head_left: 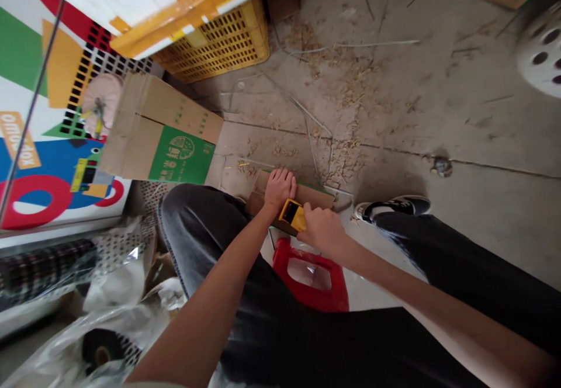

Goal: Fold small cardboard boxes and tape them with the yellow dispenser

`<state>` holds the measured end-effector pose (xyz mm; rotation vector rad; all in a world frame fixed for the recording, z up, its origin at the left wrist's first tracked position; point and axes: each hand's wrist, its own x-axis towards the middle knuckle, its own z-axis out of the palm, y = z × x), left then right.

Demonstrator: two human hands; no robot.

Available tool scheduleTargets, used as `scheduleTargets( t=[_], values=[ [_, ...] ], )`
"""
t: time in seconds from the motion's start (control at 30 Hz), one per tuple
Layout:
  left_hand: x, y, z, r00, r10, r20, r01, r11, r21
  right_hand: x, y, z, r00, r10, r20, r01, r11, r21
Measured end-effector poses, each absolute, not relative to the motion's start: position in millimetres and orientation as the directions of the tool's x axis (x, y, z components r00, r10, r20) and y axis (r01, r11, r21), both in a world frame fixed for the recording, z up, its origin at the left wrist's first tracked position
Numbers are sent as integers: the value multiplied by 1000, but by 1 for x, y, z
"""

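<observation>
My left hand [280, 189] rests on a low brown cardboard box [313, 194] on the floor, its fingers bent over the cardboard. In my right hand [322, 227] is a yellow-and-black handheld tool [293, 215], held against or just above the near side of the box. The tool's exact kind is not clear, and my fingers cover part of it. Just below the box, between my legs, sits a red plastic thing [311, 303] with a large opening. Part of the box lies hidden under my hands and the tool.
Left of the box stands a taller carton [175, 131] with a green printed panel. Behind it is a yellow crate [219, 46] under a taped white foam box [144, 2]. Straps [313, 116] and wood shavings [355, 93] litter the floor. Plastic-wrapped rolls [48, 265] lie at lower left.
</observation>
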<state>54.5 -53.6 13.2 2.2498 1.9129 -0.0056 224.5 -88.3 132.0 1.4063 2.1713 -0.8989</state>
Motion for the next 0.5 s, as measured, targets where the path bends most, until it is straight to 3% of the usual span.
scheduleTargets(
  t=[0.33,0.5],
  values=[
    [56,-56,15,187,981,-61,973,-176,148,362,-112,129,-459,572,-680,888,308,-341],
    [55,-56,14,180,982,-48,972,-170,163,433,-145,105,-286,557,-780,956,225,-190]
  ],
)
